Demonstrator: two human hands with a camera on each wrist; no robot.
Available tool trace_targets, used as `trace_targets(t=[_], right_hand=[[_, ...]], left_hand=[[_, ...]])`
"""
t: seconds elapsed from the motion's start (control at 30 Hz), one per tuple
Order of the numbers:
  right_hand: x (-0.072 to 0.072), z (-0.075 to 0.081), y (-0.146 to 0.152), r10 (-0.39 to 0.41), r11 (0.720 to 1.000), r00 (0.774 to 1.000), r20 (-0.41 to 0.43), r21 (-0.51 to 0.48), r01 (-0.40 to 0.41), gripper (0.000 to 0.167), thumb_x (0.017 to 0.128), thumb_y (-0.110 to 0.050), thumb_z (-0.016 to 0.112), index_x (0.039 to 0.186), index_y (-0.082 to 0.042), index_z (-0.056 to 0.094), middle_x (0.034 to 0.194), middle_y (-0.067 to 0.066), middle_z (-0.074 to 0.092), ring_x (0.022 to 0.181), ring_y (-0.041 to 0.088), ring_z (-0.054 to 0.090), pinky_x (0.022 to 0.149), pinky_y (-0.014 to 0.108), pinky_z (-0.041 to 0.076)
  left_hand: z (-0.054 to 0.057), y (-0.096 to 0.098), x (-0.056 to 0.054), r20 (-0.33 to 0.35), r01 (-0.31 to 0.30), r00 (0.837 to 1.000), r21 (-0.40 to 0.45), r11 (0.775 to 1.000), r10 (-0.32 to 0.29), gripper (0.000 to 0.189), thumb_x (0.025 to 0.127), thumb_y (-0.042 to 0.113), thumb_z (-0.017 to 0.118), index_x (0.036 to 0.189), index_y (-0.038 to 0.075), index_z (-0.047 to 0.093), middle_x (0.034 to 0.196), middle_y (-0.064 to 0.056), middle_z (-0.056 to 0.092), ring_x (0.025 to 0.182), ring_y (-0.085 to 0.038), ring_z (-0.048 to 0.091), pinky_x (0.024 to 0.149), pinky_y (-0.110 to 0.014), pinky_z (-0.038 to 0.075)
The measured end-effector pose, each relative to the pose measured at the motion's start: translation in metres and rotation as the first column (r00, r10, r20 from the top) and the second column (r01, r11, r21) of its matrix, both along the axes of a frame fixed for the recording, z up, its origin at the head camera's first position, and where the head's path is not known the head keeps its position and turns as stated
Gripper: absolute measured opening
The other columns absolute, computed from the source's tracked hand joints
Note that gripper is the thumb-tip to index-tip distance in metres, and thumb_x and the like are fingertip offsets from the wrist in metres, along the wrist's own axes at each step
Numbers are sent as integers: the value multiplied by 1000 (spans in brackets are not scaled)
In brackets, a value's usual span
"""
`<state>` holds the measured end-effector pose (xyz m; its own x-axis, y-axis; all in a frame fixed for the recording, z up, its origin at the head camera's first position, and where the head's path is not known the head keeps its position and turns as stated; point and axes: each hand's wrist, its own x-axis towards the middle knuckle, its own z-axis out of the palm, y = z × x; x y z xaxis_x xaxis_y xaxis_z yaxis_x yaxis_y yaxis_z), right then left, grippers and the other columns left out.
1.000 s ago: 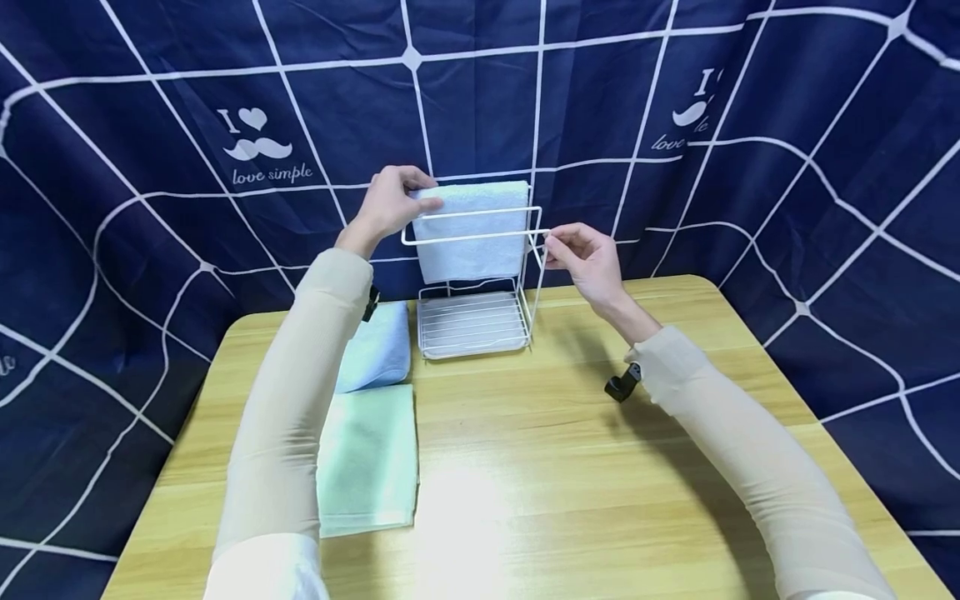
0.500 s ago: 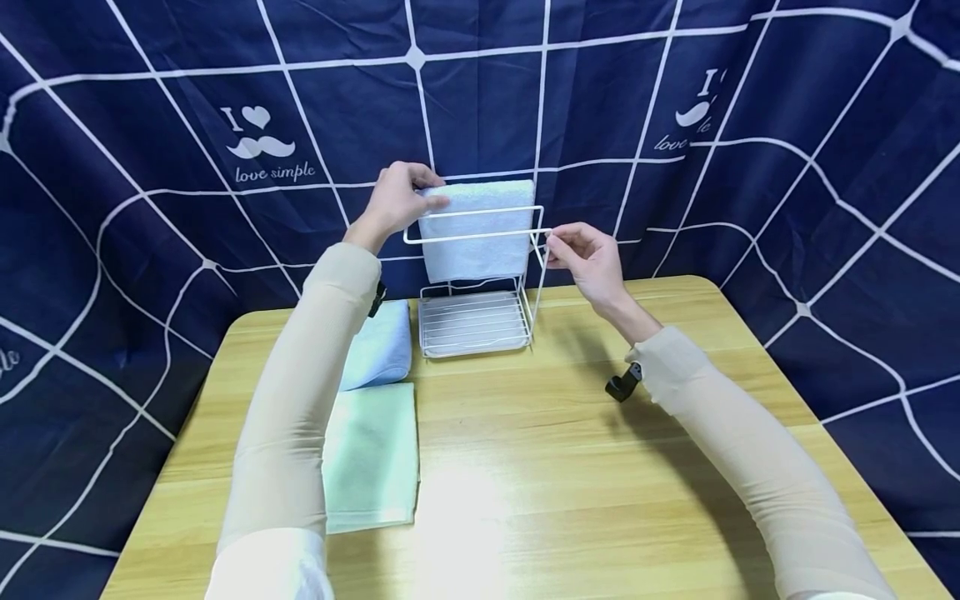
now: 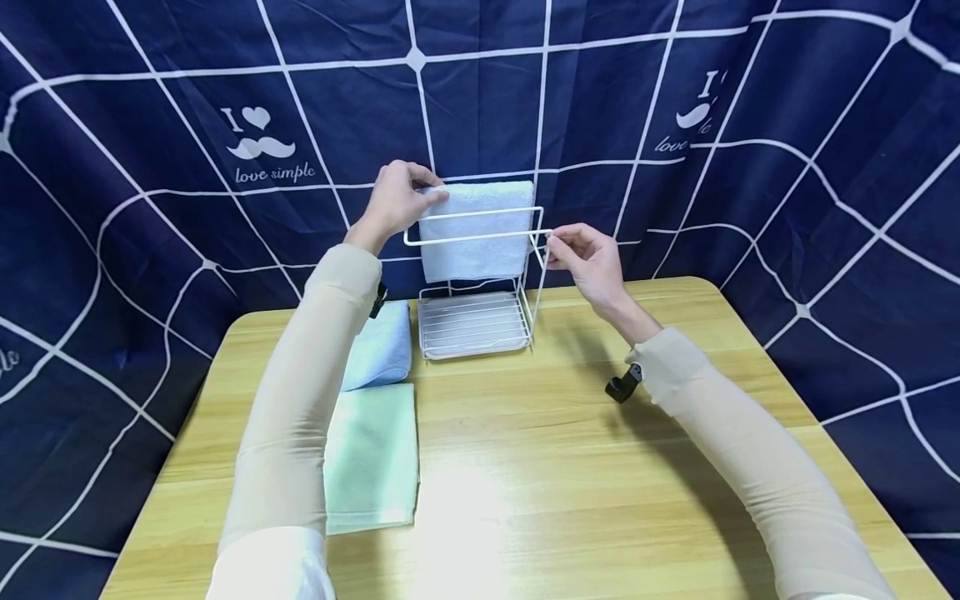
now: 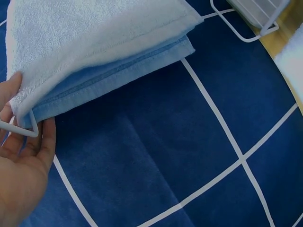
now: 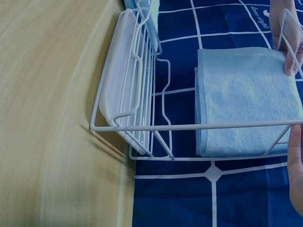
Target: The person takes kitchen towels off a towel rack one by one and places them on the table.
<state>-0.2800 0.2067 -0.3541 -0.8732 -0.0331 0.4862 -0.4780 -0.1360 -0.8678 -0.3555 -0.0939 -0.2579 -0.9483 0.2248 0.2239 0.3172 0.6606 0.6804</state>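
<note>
A light blue towel (image 3: pixel 480 263) hangs folded over the rear bar of a white wire rack (image 3: pixel 480 237). My left hand (image 3: pixel 396 200) pinches the towel's upper left corner, thumb on its front and fingers behind; a white bar end shows between them in the left wrist view. At the rack's front right top corner, my right hand (image 3: pixel 588 257) holds the wire between thumb and fingertips. In the right wrist view the towel (image 5: pixel 246 99) hangs behind the rack's upright bar (image 5: pixel 203 126). Some right-hand fingers are out of sight there.
A pale tray (image 3: pixel 472 321) sits at the rack's base. Left of it lie a folded blue towel (image 3: pixel 388 343) and a folded green towel (image 3: pixel 373 467), partly under my left sleeve. Behind the wooden table (image 3: pixel 562 483) hangs a dark blue curtain (image 3: pixel 480 108) with white lines.
My left hand has shifted slightly right with the towel's corner, then stayed almost still. The towel's lower edge has swung a little. My right hand keeps its place on the rack.
</note>
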Motion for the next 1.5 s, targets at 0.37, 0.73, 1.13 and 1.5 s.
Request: trace_targets(t=[0.37, 0.73, 1.13, 1.5], right_hand=[[3, 2, -2, -14, 1000, 1000, 1, 14, 14, 21, 98, 7, 67, 96, -13, 74, 88, 4, 76, 73, 9, 72, 72, 26, 64], [2, -1, -1, -12, 1000, 1000, 3, 16, 12, 12, 98, 0, 71, 97, -11, 75, 89, 4, 76, 73, 7, 72, 72, 26, 64], [1, -2, 0, -18, 999, 1000, -20, 28, 18, 5, 98, -6, 75, 97, -12, 75, 89, 4, 75, 73, 9, 72, 72, 28, 65], [1, -1, 1, -23, 999, 1000, -11, 26, 23, 1, 97, -8, 76, 98, -8, 75, 89, 2, 77, 73, 9, 71, 72, 28, 64]], left_hand=[[1, 0, 0, -70, 24, 997, -19, 1000, -25, 25, 103, 21, 69, 117, 2, 78, 121, -14, 77, 98, -20, 65, 90, -30, 52], [5, -1, 3, -135, 36, 990, -14, 999, -38, 26, 105, 21, 65, 119, 1, 74, 126, -15, 75, 101, -25, 61, 92, -34, 49], [16, -5, 6, -207, 34, 978, -3, 999, -34, 29, 106, 23, 65, 120, 0, 76, 125, -16, 76, 99, -24, 64, 79, -21, 44], [24, -6, 11, -230, 33, 973, 37, 999, -23, 27, 105, 22, 67, 118, 1, 77, 123, -16, 77, 91, -18, 62, 74, -18, 45]])
